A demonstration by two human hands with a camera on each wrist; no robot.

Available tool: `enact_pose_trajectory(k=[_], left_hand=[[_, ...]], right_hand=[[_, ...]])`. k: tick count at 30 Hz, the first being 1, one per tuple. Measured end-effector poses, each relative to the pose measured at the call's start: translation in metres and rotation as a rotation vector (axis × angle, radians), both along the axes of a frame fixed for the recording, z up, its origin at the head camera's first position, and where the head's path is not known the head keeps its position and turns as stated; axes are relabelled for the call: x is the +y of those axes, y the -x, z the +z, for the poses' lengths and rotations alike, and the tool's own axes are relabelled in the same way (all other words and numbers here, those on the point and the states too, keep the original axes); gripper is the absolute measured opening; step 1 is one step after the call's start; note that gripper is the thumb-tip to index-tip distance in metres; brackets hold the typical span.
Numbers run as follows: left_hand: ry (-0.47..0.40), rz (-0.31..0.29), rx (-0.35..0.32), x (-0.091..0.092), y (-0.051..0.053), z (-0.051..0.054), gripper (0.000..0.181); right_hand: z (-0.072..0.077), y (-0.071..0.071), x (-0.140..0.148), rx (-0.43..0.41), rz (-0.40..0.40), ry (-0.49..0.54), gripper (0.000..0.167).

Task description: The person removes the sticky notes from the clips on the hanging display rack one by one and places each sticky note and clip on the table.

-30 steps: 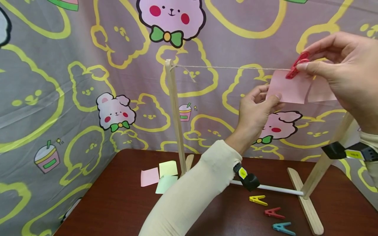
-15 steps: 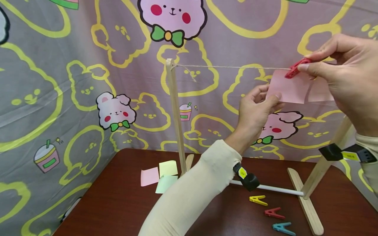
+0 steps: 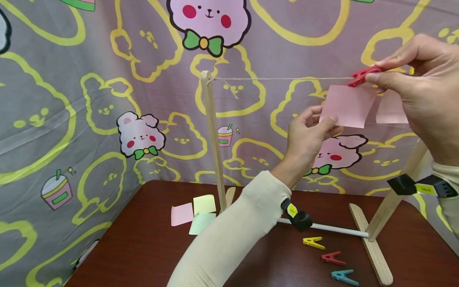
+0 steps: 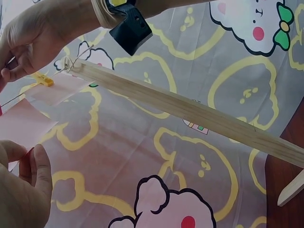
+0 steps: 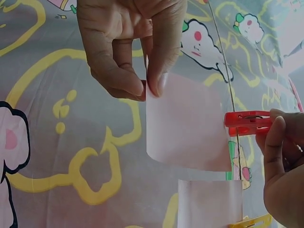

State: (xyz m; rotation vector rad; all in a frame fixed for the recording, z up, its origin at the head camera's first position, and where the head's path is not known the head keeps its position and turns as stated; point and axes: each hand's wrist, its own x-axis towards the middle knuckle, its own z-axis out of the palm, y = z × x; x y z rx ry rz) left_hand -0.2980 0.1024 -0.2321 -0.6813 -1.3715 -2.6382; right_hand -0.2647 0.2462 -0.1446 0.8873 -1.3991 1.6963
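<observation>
A: Head?
B: Left hand (image 3: 305,134) pinches pink note (image 3: 348,105) by lower-left corner, below string (image 3: 279,79). Right hand (image 3: 428,85) pinches red clothespin (image 3: 363,76) at string.
A: Left wrist?
B: Yellow clip (image 4: 44,80) holds second pink note (image 4: 58,92) on string, near wooden post (image 4: 180,108).
A: Right wrist?
B: Tip of red clothespin at first pink note's top edge; can't tell if it's biting.

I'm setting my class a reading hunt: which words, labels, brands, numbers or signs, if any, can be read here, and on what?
No text can be read.
Left wrist camera's yellow label: markings too small and blurred to read.
Right wrist camera's yellow label: likewise illegible.
Pink sticky note in the left hand: no writing visible.
</observation>
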Motion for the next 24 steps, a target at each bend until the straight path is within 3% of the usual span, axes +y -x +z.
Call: enact_pose_trajectory(k=[6, 9, 17, 24], left_hand=[[-0.012, 0.0, -0.005, -0.003, -0.001, -0.001, 0.023], [-0.007, 0.005, -0.01, -0.006, -0.001, -0.002, 0.022], [0.055, 0.036, -0.015, -0.019, -0.001, -0.006, 0.021], [0.071, 0.078, -0.016, -0.029, 0.002, -0.014, 0.019]], right_hand=[[-0.001, 0.002, -0.002, 0.087, -0.046, -0.025, 0.015], [-0.002, 0.001, -0.001, 0.088, -0.025, -0.025, 0.015], [-0.009, -0.001, 0.007, 0.101, -0.072, -0.108, 0.02], [-0.021, -0.005, 0.013, 0.103, -0.073, -0.071, 0.029]])
